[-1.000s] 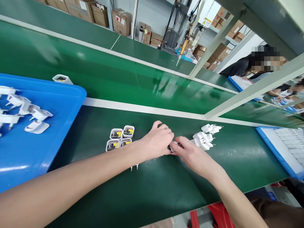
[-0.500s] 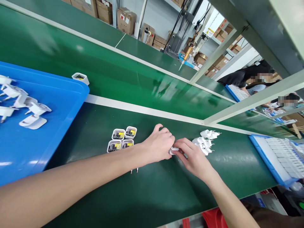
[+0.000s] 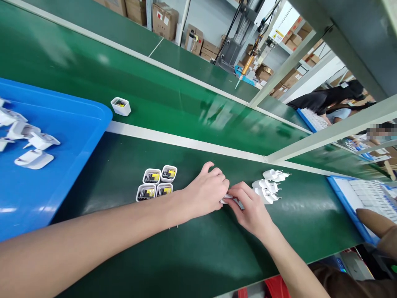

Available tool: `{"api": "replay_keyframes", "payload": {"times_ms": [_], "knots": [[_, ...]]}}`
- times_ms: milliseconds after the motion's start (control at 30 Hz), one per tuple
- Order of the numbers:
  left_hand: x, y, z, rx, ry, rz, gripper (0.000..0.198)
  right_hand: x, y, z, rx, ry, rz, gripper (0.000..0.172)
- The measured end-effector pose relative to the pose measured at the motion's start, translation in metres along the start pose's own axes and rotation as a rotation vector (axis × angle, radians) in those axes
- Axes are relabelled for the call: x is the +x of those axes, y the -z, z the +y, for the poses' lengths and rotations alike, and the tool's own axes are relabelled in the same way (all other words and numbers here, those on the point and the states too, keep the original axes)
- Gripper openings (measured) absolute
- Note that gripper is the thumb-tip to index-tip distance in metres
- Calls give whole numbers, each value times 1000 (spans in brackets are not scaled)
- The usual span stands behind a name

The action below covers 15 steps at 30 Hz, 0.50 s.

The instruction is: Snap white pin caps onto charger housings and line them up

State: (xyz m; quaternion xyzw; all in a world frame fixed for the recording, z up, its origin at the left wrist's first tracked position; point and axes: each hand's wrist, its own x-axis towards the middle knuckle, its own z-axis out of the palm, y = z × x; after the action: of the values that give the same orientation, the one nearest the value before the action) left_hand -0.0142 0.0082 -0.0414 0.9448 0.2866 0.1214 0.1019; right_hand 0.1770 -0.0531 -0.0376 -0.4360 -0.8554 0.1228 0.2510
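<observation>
Over the green bench, my left hand [image 3: 211, 186] and my right hand [image 3: 248, 205] meet, both closed on one small white charger part [image 3: 226, 200]. Most of that part is hidden by the fingers. Left of my hands, several open white charger housings [image 3: 151, 176] with black and yellow components inside stand grouped together, partly behind my left forearm. Just right of my right hand sit several white plug chargers [image 3: 267, 190], their pins pointing right. Metal pins show at the lower edge of my left forearm; what they belong to is hidden.
A blue tray [image 3: 83, 120] at the left holds several white plug covers [image 3: 34, 158]. One open housing [image 3: 120, 106] rides on the green conveyor belt [image 3: 186, 111] behind the bench. A blue-edged tray [image 3: 347, 203] of white parts lies at the right, with a person's arm [image 3: 376, 223] over it.
The housing on the belt has moved right, away from the blue tray. Another person's arm has come in over the right tray. My hands keep hold of the same part, nearly still.
</observation>
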Motion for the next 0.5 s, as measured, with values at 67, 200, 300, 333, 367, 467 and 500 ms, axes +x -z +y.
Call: {"api": "replay_keyframes", "payload": {"times_ms": [67, 200, 300, 333, 367, 467, 500], "knots": [[0, -1, 0, 5, 2, -6, 21, -2, -2, -1, -40, 8, 12, 11], [3, 4, 1, -3, 10, -48, 20, -2, -7, -5, -89, 20, 44, 11], [5, 15, 1, 38, -7, -128, 26, 2, -5, -7, -76, -8, 34, 9], [5, 21, 0, 72, -15, -156, 31, 4, -3, -5, -90, -12, 19, 9], [4, 26, -2, 110, -17, -177, 37, 6, 1, -3, -120, -14, -1, 9], [-3, 41, -12, 193, 38, -223, 62, 9, 18, 11, -308, -9, -83, 13], [-7, 44, -16, 196, 68, -243, 67, 9, 25, 17, -393, -15, -110, 14]]}}
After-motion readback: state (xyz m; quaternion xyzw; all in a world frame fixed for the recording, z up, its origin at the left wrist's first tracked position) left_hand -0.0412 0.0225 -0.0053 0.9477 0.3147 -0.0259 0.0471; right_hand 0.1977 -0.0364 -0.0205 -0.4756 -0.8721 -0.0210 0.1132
